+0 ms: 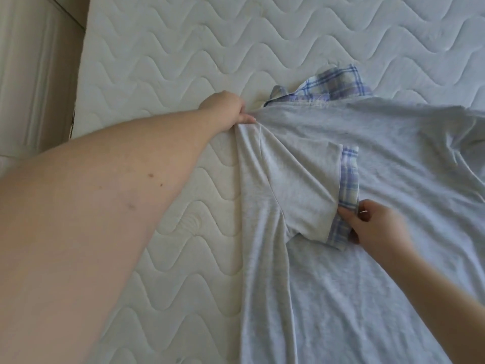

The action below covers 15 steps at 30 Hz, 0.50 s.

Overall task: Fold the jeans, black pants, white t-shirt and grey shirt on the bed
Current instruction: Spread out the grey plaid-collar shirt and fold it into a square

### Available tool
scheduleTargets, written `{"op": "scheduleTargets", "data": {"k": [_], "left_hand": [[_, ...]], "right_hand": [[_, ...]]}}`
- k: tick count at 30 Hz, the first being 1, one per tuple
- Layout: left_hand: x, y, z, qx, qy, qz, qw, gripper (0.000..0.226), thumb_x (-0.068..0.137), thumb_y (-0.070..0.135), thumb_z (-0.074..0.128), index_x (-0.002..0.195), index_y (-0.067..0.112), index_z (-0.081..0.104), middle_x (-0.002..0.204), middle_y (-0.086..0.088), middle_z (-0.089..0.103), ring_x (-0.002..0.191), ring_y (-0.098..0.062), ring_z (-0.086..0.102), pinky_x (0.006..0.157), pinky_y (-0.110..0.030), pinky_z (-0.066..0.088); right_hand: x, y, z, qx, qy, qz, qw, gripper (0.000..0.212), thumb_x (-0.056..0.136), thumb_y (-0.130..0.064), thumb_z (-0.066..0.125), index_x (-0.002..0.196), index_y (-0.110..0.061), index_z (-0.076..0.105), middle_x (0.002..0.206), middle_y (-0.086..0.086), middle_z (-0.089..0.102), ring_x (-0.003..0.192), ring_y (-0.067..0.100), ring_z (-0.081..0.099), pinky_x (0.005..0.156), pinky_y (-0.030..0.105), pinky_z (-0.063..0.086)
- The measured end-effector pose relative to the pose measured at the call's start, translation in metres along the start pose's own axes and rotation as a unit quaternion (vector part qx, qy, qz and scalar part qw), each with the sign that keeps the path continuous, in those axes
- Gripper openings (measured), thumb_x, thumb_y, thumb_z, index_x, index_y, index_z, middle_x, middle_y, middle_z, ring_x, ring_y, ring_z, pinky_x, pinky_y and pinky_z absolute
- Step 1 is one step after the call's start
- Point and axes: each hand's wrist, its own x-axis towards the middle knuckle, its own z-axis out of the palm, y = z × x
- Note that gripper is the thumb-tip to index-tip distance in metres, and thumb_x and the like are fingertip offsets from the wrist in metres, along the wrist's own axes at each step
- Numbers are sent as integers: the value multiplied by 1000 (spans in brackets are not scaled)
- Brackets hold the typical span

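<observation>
The grey shirt (380,206) lies spread on the white quilted mattress (183,61), its blue-plaid collar (330,82) pointing away from me. My left hand (225,109) grips the shirt at the left shoulder, next to the collar, and the cloth is bunched there. One short sleeve is folded in over the body of the shirt, and my right hand (378,227) pinches the plaid cuff (347,179) at its lower end. Jeans, black pants and white t-shirt are not in view.
The left edge of the mattress (81,82) runs beside a pale wall or door (34,74). Bare quilted mattress lies to the left of the shirt and beyond the collar.
</observation>
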Motion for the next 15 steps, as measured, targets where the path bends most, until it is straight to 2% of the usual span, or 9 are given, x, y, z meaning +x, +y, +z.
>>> {"op": "scheduleTargets", "data": {"k": [2,4,6,7,8,10,12,13,15], "left_hand": [[-2,-3,3,-53,-3,6,999,38,95,51,52,84,14,52,78,-5,49,83,-25,49,69,-31,33],[-5,-9,-2,-89,-30,10,996,34,95,48,53,93,15,57,82,-1,53,86,-23,50,72,-30,35],[-11,-12,-9,-94,-62,17,994,34,91,47,61,109,19,60,98,0,58,91,-18,52,78,-27,38],[-14,-12,-11,-94,-69,15,993,34,89,46,64,110,20,59,101,-1,60,89,-17,54,77,-27,39],[-15,-12,-12,-103,-73,11,992,31,89,43,65,108,20,57,100,-3,63,83,-16,58,73,-26,42],[-18,-6,-10,-188,-77,-13,979,25,92,32,66,103,16,50,87,-8,68,60,-10,65,56,-24,50],[-21,4,-5,-267,-35,-44,962,26,92,25,67,102,13,47,76,-9,64,45,-8,62,47,-25,52],[-24,10,-2,-279,5,-59,959,27,90,25,68,102,13,47,79,-8,62,50,-12,62,50,-28,53],[-28,22,5,-271,96,-86,954,31,90,28,67,111,13,50,94,-5,57,75,-19,58,66,-30,48]], "right_hand": [[1,-6,-2,-57,-19,3,998,36,89,-47,64,73,-14,63,54,-3,67,52,16,65,57,37,56],[2,-10,-2,-79,-25,9,997,42,88,-52,62,73,-12,64,53,-4,67,52,13,66,56,35,55],[-1,-11,0,-84,8,9,996,45,89,-54,59,74,-12,61,56,-2,67,56,17,65,52,35,52],[-5,-11,3,-93,43,5,995,44,90,-55,57,76,-14,58,60,-2,65,58,18,62,49,32,46],[-11,-10,5,-94,84,2,992,41,91,-56,55,79,-16,55,64,-3,63,60,18,58,48,30,39],[-27,-12,11,-76,148,0,986,38,92,-56,50,85,-19,50,69,-4,57,62,15,51,48,29,30],[-42,-17,20,-85,154,-20,984,37,92,-57,48,79,-22,50,67,-6,54,60,14,48,49,29,28],[-49,-22,26,-96,132,-27,986,39,90,-59,48,75,-23,51,67,-9,54,61,15,49,50,29,29],[-63,-32,42,-130,52,-33,990,40,89,-63,47,76,-25,55,71,-11,59,68,18,55,53,29,34]]}}
